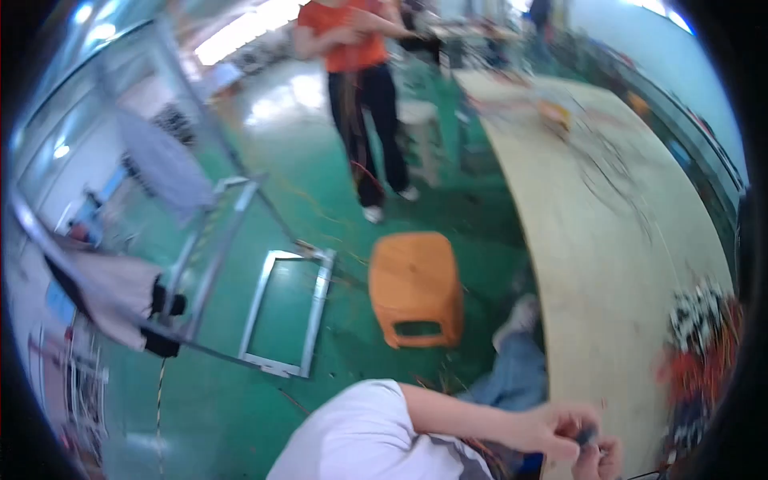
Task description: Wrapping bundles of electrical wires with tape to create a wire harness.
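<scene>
- Here's the head view, and the action sits at the near end of the table (580, 296): a small dark piece (587, 438), blurred, held up over its near part.
- The left hand (560, 428) has its fingers curled in, thumb and fingertips nearly meeting on that piece.
- The right hand (604, 462) comes up just beside it, fingers bent; blur hides whether it grips too, so no telling.
- How does it handle? Likely light and fairly stiff, easy to lose between fingertips; a pinch by its sides looks the safest hold.
- On the table's right side, a heap of wires with pale ends (704, 336): probably soft, springy, tangle-prone, best taken singly near the ends.
- Left of the table, an orange stool (412, 272) stands on the floor.
</scene>
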A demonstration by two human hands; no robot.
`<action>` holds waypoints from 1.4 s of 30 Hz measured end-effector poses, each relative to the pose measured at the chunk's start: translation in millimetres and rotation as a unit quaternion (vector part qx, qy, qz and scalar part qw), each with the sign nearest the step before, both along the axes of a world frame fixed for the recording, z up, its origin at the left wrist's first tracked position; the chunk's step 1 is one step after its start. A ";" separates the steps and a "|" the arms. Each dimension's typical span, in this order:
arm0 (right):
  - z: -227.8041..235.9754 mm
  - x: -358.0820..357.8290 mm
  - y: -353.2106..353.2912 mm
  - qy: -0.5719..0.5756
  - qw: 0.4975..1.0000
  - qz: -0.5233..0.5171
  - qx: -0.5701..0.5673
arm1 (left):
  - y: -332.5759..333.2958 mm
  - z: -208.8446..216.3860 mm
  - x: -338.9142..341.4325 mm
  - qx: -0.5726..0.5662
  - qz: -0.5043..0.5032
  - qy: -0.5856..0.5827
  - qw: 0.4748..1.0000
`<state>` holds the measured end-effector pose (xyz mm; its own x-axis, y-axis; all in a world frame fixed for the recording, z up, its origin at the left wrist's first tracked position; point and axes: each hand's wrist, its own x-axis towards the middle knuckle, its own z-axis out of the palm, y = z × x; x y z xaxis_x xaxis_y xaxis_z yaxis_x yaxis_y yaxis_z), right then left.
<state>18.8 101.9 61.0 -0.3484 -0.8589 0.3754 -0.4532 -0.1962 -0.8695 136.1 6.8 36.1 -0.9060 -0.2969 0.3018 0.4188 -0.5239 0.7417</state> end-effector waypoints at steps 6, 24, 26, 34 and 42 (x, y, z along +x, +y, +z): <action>2.9 -10.0 -11.3 -0.160 0.978 0.012 0.137 | -3.8 -4.1 3.6 -0.307 0.226 -0.099 0.919; 19.8 6.7 20.8 -0.134 0.974 -0.077 0.165 | 7.1 16.7 26.0 -0.124 0.144 0.098 0.977; 19.3 3.8 25.2 -0.131 0.973 -0.091 0.168 | 10.1 11.8 25.3 -0.034 0.043 0.023 0.998; 9.0 5.8 31.6 -0.052 0.987 -0.098 0.120 | 5.4 0.6 25.7 -0.214 0.238 -0.196 0.927; -4.4 10.2 23.8 0.026 0.995 -0.074 0.063 | -3.8 1.2 26.6 0.169 0.002 -0.142 0.975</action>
<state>29.0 125.7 56.6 -0.4576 -0.8406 0.2900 -0.5150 -0.0153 -0.8570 162.7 3.0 37.3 -0.9376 -0.3391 -0.0771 0.2238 -0.7581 0.6126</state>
